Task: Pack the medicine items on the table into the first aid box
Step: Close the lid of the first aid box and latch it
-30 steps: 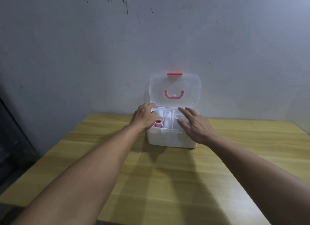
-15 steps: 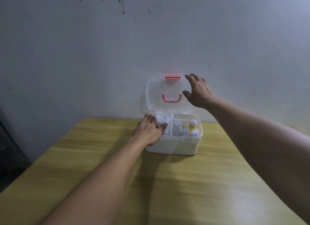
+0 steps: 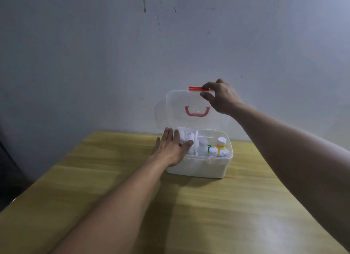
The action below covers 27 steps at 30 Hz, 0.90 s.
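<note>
A white first aid box (image 3: 200,167) stands on the wooden table, its clear lid (image 3: 181,106) raised upright with a red handle and a red latch (image 3: 195,88) on top. Inside lie white bandage rolls (image 3: 189,137), white bottles (image 3: 203,147) and a yellow bottle with a white cap (image 3: 221,143). My left hand (image 3: 170,149) rests flat on the box's left rim, fingers spread, thumb over the rolls. My right hand (image 3: 220,97) pinches the lid's top right edge beside the latch.
The yellow wooden table (image 3: 208,212) stretches toward me with no loose items visible on it. A stained grey wall (image 3: 170,45) stands right behind the box. A dark object (image 3: 7,168) sits off the table's left edge.
My right hand rose from over the box's contents to the lid's top edge and closed on it. My left hand flattened onto the box's left rim.
</note>
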### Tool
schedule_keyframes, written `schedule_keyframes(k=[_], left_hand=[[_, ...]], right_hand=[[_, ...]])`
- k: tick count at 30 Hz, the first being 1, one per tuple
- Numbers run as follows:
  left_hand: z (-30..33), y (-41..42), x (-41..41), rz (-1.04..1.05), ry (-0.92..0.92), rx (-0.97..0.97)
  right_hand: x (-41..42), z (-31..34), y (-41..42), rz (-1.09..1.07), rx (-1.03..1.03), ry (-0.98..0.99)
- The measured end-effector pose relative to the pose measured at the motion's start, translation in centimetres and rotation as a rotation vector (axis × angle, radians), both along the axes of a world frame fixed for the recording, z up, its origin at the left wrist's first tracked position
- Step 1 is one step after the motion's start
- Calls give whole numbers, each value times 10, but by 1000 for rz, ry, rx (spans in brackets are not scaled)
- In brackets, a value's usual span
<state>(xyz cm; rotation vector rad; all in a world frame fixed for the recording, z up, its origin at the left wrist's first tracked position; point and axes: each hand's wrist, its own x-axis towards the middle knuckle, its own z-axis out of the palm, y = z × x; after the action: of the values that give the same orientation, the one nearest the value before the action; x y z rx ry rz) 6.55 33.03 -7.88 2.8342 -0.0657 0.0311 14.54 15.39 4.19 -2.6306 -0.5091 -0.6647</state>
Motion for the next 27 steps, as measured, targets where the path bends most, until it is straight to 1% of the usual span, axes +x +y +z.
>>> schedule_keyframes(k=[2, 3, 6, 8, 10, 11, 13, 15, 18, 20, 24, 27], left_hand=[[2, 1, -1, 7, -10, -85], [3, 2, -3, 16, -25, -176], [4, 9, -7, 62, -115, -604], [9, 11, -12, 116, -215, -859], [21, 12, -17, 190, -275, -1010], [25, 15, -16, 219, -305, -1050], [31, 20, -15, 238, -338, -1035], [36, 21, -19, 215, -312, -976], [41, 18, -26, 138, -292, -864], [43, 13, -31, 75, -264, -741], [35, 11, -34, -11, -128, -435], [29, 14, -37, -40, -109, -310]], right_hand=[[-12, 0, -1, 39, 35, 3], [-18, -1, -2, 54, 49, 7], [-40, -2, -7, 96, 87, 28], [-56, -4, -11, 124, 111, 48], [-74, -11, -13, 161, 150, 63], [-82, -17, -14, 180, 168, 71], [-97, -31, -16, 201, 156, 90], [-108, -48, -18, 197, 86, 84], [-117, -73, -19, 250, -22, -41], [-121, -86, -21, 278, -67, -71], [-129, -95, -26, 265, -142, -52], [-135, -94, -27, 254, -93, 7]])
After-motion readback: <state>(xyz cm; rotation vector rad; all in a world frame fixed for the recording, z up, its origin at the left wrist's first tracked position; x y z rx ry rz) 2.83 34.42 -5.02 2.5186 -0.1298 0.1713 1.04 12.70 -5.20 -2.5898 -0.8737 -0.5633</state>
